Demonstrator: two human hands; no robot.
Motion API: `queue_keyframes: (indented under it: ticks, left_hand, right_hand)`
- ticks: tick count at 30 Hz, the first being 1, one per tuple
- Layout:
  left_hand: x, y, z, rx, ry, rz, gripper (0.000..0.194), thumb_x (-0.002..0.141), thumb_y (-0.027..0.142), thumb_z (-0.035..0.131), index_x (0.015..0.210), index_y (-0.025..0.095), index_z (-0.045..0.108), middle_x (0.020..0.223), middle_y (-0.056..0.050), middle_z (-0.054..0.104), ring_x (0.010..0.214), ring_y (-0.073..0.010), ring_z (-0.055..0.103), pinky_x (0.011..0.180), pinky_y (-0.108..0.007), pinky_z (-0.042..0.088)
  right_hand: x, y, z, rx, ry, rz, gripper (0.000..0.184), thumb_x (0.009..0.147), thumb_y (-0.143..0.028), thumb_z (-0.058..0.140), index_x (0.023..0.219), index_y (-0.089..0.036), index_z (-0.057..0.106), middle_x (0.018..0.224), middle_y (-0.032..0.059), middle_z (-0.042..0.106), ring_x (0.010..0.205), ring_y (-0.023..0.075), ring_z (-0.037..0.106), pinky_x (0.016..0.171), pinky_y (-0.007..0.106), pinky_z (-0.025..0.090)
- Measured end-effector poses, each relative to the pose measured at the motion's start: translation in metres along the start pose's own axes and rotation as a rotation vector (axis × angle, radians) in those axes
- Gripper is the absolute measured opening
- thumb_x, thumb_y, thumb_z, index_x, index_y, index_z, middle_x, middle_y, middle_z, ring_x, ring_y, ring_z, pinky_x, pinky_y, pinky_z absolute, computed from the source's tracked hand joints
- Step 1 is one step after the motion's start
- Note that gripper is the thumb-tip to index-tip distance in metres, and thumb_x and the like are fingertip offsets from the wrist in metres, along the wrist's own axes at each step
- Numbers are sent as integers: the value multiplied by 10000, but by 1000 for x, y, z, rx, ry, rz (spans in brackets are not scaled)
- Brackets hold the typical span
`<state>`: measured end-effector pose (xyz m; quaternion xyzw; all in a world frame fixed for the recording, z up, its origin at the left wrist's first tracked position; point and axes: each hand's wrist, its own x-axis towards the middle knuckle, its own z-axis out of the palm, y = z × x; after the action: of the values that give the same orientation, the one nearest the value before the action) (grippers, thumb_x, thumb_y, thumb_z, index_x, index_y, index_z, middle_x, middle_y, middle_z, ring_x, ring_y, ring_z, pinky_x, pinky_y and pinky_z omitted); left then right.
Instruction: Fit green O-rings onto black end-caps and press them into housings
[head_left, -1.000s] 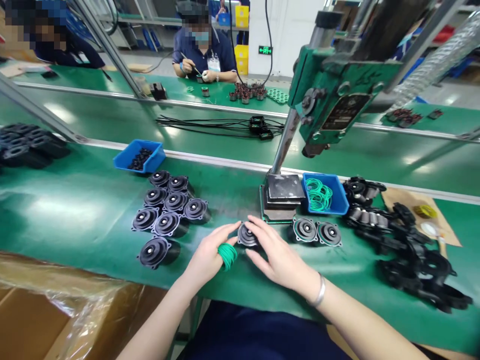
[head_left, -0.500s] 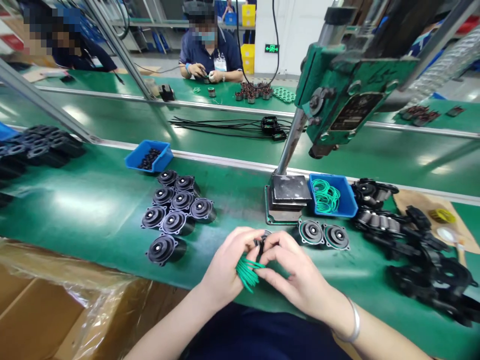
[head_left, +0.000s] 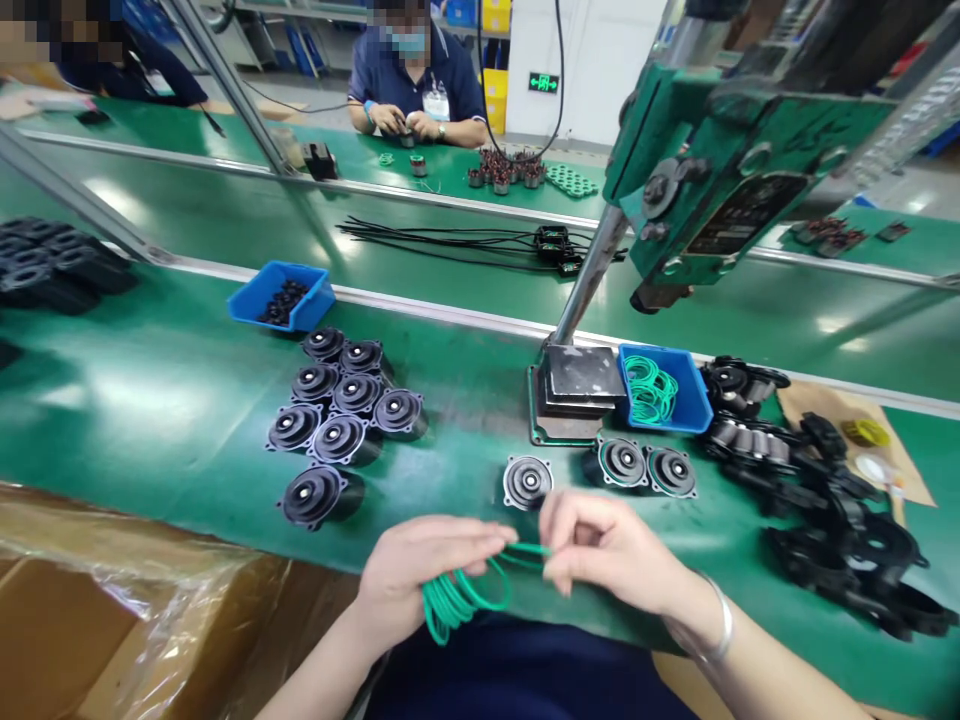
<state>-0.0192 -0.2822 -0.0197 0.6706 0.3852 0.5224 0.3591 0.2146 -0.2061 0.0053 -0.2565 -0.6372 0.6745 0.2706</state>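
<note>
The green desk (head_left: 172,390) fills most of the scene, and judging by what lies on it, the greater share of the work is undone. A green press (head_left: 720,190) stands on the far right, its head above a metal block (head_left: 581,375). Just right of that block, a blue bin (head_left: 694,400) holds loose green rings. Farther left, a second blue tub (head_left: 244,308) carries small black parts.

The left hand (head_left: 401,570) is closed round a bunch of green rings (head_left: 454,605), which hangs below its fingers at the near edge. The right hand (head_left: 615,555) has thumb and fingers pinched on one ring (head_left: 529,549), drawn out between the two hands; whether it is free of the bunch is hard to tell.

Of the black cups, a group of eight (head_left: 356,393) stands on the left, with no green showing on their rims, so these seem left to do. One single cup (head_left: 528,482) stands just beyond the hands, touched by neither as far as can be seen, and its pale rim also looks bare. The pair of cups (head_left: 623,462) on the right shows a thin green line round the rims, so those two look done.
</note>
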Motion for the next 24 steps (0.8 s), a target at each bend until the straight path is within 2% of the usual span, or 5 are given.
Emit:
queue_keyframes:
  ticks: [2, 4, 8, 13, 24]
  left_hand:
    - [1, -2, -6, -38, 198, -48, 212, 901, 206, 673, 1080, 273, 766, 979, -57, 781, 877, -215, 756, 817, -335, 653]
    - [4, -9, -10, -72, 266, -133, 134, 865, 253, 722, 978, 251, 794, 875, -42, 759, 768, -195, 742, 815, -362, 657]
    - [15, -30, -2, -101, 118, -281, 195, 913, 290, 646, 1046, 211, 764, 1043, -92, 707, 667, -136, 697, 651, -292, 663]
    - [34, -48, 9, 183, -154, -64, 197, 969, 218, 544, 1078, 203, 707, 1102, -95, 682, 1026, -185, 677, 896, -314, 598]
    - [35, -51, 0, 304, -281, -21, 258, 933, 139, 579, 1176, 208, 632, 1284, -111, 661, 1149, -208, 665, 983, -343, 567]
  right_hand:
    - [6, -4, -8, -322, 190, -217, 177, 886, -280, 698, 783, -176, 598, 792, 2, 588, 662, 99, 625, 594, 221, 539]
    - [12, -5, -16, -714, 268, -405, 62, 910, -215, 664, 865, -186, 633, 832, 28, 624, 772, 124, 628, 697, 245, 539]
    - [20, 3, -23, -1116, 78, -473, 115, 984, -226, 542, 928, -170, 626, 851, 54, 636, 780, 141, 607, 709, 262, 510]
    - [20, 16, -24, -1062, 51, -388, 114, 983, -259, 547, 928, -165, 581, 828, 37, 612, 762, 134, 583, 687, 243, 490]
    - [-5, 40, -11, -928, 168, -203, 195, 960, -317, 591, 1084, -184, 520, 965, 59, 596, 868, 156, 600, 767, 277, 516]
